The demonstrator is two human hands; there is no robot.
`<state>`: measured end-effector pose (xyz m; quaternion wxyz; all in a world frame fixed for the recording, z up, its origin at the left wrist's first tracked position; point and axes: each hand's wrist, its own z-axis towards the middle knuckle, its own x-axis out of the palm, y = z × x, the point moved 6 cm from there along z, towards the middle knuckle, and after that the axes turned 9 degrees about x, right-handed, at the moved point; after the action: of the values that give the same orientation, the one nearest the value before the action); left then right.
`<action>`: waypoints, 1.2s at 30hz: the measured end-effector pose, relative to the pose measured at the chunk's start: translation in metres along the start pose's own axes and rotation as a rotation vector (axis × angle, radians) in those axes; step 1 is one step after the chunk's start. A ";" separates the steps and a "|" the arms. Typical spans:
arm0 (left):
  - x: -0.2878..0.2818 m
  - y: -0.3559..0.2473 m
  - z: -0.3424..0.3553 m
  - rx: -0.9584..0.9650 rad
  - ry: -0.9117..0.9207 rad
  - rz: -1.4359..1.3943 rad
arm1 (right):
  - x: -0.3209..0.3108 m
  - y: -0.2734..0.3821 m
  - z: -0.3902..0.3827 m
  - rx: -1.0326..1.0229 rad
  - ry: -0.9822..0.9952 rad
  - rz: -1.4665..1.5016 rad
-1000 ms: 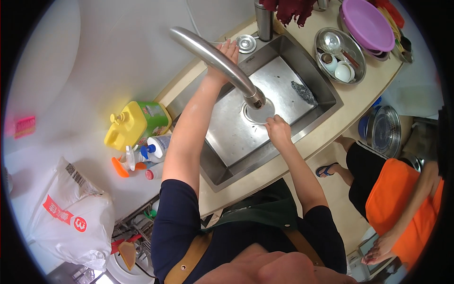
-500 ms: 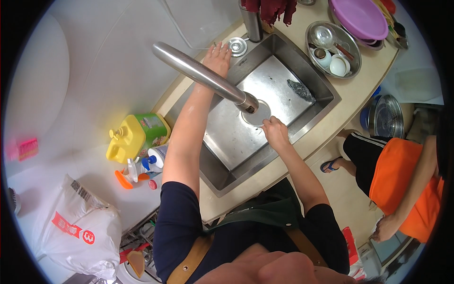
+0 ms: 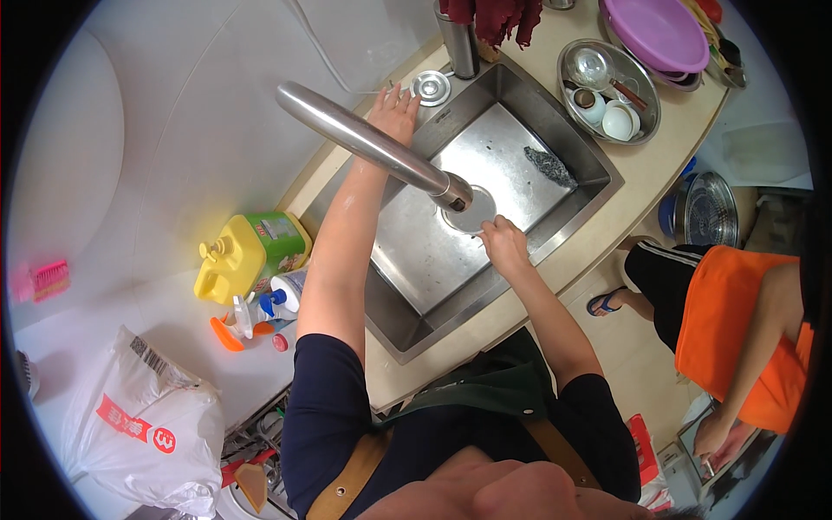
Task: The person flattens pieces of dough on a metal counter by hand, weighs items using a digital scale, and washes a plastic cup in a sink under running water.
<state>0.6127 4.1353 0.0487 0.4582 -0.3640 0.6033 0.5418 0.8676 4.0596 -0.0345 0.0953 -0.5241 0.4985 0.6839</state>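
A steel sink lies in front of me, with a curved steel faucet reaching over it. My left hand rests with fingers spread on the counter behind the faucet, beside a round metal drain stopper. Under the spout is a round grey disc with a pale rim; whether it is a strainer or a drain cover is unclear. My right hand is closed in a pinch at its near edge. A dark, crumpled scouring pad lies in the sink's far right part.
A metal bowl holding cups and a ladle stands right of the sink, near a purple basin. Left are a yellow-green jug, spray bottles and a white plastic bag. Another person in orange stands at right.
My hands stay almost where they were. At the right, the other person's arm and hand have shifted a little, and their orange garment has moved slightly.
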 end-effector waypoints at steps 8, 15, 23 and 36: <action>0.005 0.003 -0.001 0.012 -0.040 0.061 | -0.003 0.002 -0.003 -0.020 -0.018 -0.012; -0.001 0.003 0.004 0.008 -0.049 0.170 | -0.008 0.004 -0.004 -0.058 -0.056 0.001; 0.001 0.004 0.006 -0.042 -0.008 0.236 | -0.012 0.008 -0.005 -0.069 -0.069 0.020; 0.013 0.027 -0.006 -0.260 0.149 0.383 | -0.024 0.023 -0.009 -0.124 -0.082 0.063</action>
<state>0.5828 4.1339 0.0452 0.2506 -0.3377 0.6187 0.6637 0.8687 4.0514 -0.0010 0.0616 -0.4846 0.4670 0.7371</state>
